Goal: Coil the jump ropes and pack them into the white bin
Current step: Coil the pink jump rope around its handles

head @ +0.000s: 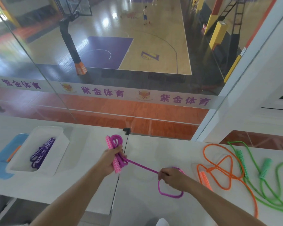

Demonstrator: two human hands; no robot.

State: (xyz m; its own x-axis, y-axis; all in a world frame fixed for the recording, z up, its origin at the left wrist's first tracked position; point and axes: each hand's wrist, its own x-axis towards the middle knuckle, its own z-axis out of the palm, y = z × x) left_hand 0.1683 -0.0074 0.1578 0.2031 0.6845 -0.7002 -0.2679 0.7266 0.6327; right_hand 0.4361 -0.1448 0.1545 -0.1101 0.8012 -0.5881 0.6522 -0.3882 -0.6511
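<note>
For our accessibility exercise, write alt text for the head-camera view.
A person's left hand grips a coiled magenta jump rope while the right hand pinches its loose end. A purple rope lies in the white bin; orange and green ropes sprawl uncoiled to the right.

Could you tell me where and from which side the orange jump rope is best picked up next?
Probably by its orange handle, from above: it lies flat on the table, rigid and uncovered just right of the right hand, while the orange jump rope cord sprawls in crossing loops beside the green rope.
</note>
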